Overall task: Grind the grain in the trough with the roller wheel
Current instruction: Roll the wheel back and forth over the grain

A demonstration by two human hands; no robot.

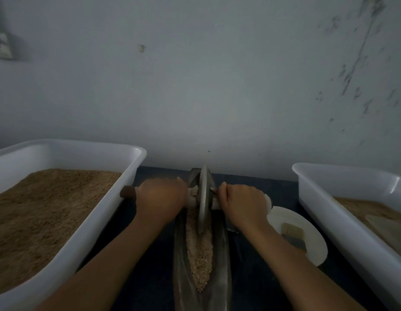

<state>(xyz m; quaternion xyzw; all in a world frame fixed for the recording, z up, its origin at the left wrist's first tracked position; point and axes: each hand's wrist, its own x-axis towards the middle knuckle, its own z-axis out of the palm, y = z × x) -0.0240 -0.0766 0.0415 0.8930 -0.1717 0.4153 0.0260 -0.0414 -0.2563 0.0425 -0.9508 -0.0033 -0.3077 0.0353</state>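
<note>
A narrow metal trough runs away from me down the middle of the dark table, with a strip of pale crushed grain along its groove. The grey roller wheel stands upright on edge in the far half of the trough. Its wooden axle handle sticks out to both sides. My left hand grips the handle left of the wheel. My right hand grips it right of the wheel. The grain under the wheel is partly hidden.
A large white tub of brown grain stands at the left. Another white tub with ground material stands at the right. A white plate with a small brush lies beside my right forearm. A pale wall rises just behind the trough.
</note>
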